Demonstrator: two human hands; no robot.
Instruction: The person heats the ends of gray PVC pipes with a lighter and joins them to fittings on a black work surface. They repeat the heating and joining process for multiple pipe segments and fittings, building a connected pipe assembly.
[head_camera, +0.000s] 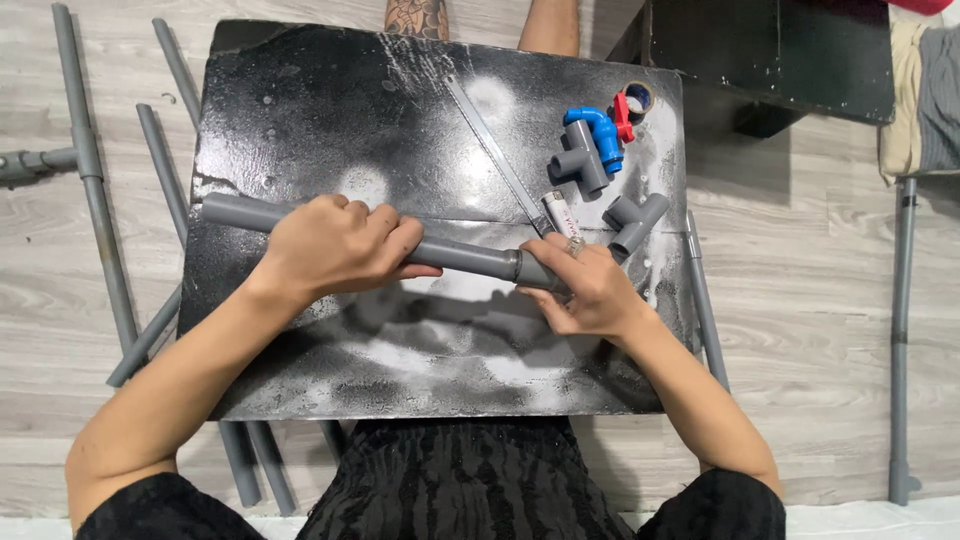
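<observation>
A long grey plastic pipe (462, 257) lies across a black board (330, 130) with white smears. My left hand (335, 245) grips the pipe around its middle. My right hand (588, 285) is closed on a grey fitting (538, 271) at the pipe's right end. The pipe's left end (225, 211) sticks out past my left hand. Just beyond my right hand lie a small white lighter-shaped object (562, 213) and a grey tee fitting (634, 221).
A second grey tee (580, 158), a blue elbow (602, 133), a red valve handle (623, 116) and a tape roll (638, 97) sit at the board's far right. Several grey pipes (95, 200) lie on the wood floor left; others (903, 330) lie right. A person's legs (415, 18) stand beyond the board.
</observation>
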